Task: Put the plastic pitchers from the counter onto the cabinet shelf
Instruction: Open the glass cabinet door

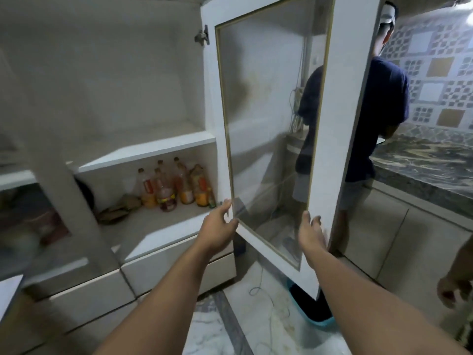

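Hands meet the glass cabinet door [276, 124] near its bottom edge in the head view, the only one there is. The left hand [220, 226] lies with relaxed fingers at the door's hinge-side lower corner, and the right hand [311, 233] reaches to the lower frame by the free edge, fingers straight and spread; neither carries anything, and whether either truly grips the frame I cannot tell. The door stands swung wide, which is likely why both hands are on it: it has to be out of the way for the shelves to be reached.

The upper shelf [146, 147] shows a bare white board, a likely spot for the pitchers. The compartment below holds a cluster of bottles [176, 185] at the back right and some flat brownish things beside them.

No plastic pitcher shows anywhere in this view. The marbled table [419, 160] runs along the right under a patterned tile wall, and another person [378, 103] in a dark shirt stands at it, hiding part of it; the pitchers may be there or out of frame. The task seems barely begun.
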